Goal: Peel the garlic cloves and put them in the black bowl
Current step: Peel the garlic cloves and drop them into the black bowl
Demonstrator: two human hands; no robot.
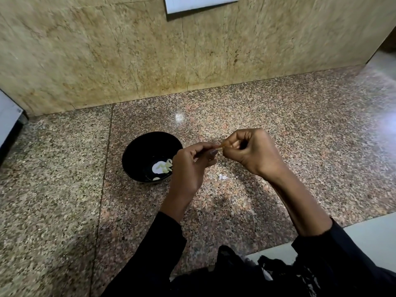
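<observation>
A black bowl (137, 155) stands on the speckled granite counter (64, 189), with several peeled pale garlic cloves (164, 167) lying in its bottom. Just right of the bowl, above the counter, my left hand (190, 166) and my right hand (252, 151) meet fingertip to fingertip. Both pinch one small garlic clove (220, 147) between them; only a pale sliver with brownish skin shows, the rest is hidden by my fingers. A white scrap of garlic skin (222, 177) lies on the counter below my right hand.
A beige stone wall (150, 50) rises behind the counter, with a white switch plate (199, 3) at the top. A white appliance edge (8, 121) shows at far left. The counter's front edge (353, 224) runs at lower right.
</observation>
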